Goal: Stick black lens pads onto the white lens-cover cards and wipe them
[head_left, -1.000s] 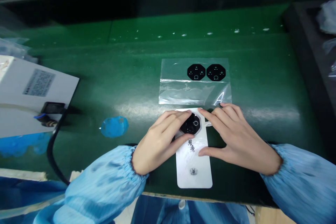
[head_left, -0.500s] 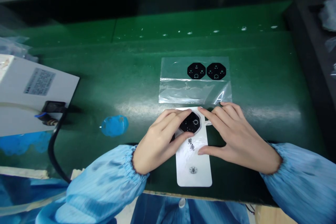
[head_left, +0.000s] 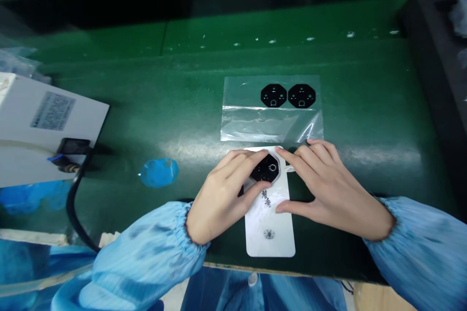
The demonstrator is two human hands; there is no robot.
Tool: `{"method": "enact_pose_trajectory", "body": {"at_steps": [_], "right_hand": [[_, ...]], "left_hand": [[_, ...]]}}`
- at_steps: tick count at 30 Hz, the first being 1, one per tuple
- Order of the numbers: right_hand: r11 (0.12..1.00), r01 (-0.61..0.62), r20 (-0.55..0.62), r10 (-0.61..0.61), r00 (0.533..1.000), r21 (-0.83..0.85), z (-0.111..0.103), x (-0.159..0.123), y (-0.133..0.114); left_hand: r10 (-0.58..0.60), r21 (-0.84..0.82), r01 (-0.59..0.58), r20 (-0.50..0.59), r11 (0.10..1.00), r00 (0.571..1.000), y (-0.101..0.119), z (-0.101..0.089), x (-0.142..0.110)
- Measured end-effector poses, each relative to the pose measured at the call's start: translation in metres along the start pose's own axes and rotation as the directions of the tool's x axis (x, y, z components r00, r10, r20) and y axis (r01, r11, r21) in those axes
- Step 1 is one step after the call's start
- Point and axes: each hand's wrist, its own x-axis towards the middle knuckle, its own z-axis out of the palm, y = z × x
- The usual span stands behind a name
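A white rounded panel with dark lettering and a small emblem lies on the bench in front of me. Near its top sits a black octagonal plate with a ring on it. Curved around that plate is my left hand, index fingertip at its upper edge and thumb at its lower edge; its left part is hidden. My right hand rests with fingers apart on the panel's right side. Its index fingertip touches near the plate's upper right, and its thumb lies lower on the panel.
Beyond the panel, a clear film sheet carries two black octagonal pieces. A blue film piece lies left. Farther left stands a white box with a black cable. A dark tray-like edge borders the right.
The view has shifted slightly. Both hands keep nearly the same place on the panel and the black plate.
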Motion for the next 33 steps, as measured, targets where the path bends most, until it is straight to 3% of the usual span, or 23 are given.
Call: {"method": "enact_pose_trajectory", "body": {"at_steps": [23, 33], "right_hand": [[0.999, 0.034, 0.000, -0.034, 0.999, -0.018, -0.0025, -0.0018, 0.0005], [0.999, 0.026, 0.001, -0.026, 1.000, -0.018, -0.0018, -0.0025, 0.0012]], "left_hand": [[-0.004, 0.046, 0.005, -0.020, 0.999, 1.000, 0.0012, 0.0000, -0.0008], [-0.041, -0.052, 0.040, -0.020, 0.998, 0.999, 0.0018, -0.0018, -0.0004]]}}
